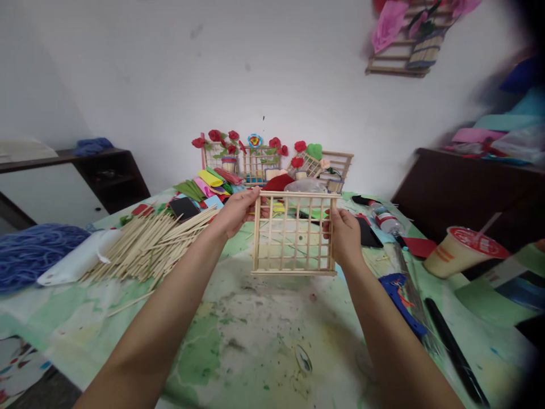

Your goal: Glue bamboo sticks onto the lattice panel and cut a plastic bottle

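A lattice frame of thin wooden sticks (297,272) is held upright above the table, facing me. My left hand (242,211) pinches its upper left corner. On the other side, my right hand (344,232) grips the right edge a little below the top corner. Fingertips of both hands show partly behind the sticks. Through the open squares I see the tablecloth and some coloured scraps.
Loose wooden sticks (140,244) lie heaped at left beside blue yarn (38,253). Finished lattices with red paper roses (215,136) lean against the wall. At right are a plastic bottle (386,218), a blue glue gun (402,304) and a drink cup (462,253).
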Motion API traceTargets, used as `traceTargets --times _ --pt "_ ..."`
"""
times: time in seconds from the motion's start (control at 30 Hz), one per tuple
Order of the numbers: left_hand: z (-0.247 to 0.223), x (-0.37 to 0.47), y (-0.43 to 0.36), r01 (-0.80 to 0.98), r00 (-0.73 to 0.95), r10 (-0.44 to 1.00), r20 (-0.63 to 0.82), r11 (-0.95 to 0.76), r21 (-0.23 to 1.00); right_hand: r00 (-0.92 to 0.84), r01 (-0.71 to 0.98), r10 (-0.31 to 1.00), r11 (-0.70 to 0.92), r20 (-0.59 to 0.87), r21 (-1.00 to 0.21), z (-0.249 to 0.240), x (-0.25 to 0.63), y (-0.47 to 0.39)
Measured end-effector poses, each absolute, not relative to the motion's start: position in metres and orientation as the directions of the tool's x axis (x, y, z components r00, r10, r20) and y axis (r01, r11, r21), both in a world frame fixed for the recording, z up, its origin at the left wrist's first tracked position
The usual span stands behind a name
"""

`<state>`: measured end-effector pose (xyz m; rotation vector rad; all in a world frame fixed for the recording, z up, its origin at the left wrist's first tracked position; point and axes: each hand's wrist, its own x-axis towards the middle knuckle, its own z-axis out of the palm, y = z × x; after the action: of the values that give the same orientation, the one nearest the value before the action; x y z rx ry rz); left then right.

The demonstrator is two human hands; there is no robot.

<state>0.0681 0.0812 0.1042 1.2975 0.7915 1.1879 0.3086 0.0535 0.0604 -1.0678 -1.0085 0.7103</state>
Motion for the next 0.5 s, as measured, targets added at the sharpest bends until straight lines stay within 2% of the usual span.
traceTargets --times 0.13,0.33,0.5 --pt "0.106 0.065 0.080 -0.264 0.316 0.932 0.178 -0.094 0.960 0.381 -0.104 0.888 0.318 0.258 -0.942 0.063 0.306 0.052" --pt "0.097 0.073 0.082 -0.532 0.440 0.859 0.262 0.014 0.846 0.289 -0.293 0.951 0.200 0.113 -0.935 0.066 0.299 0.047" --pt "0.077 0.083 0.092 -0.552 0.442 0.857 0.264 0.028 0.833 0.247 -0.357 0.967 0.147 0.058 -0.922 0.066 0.294 0.046"
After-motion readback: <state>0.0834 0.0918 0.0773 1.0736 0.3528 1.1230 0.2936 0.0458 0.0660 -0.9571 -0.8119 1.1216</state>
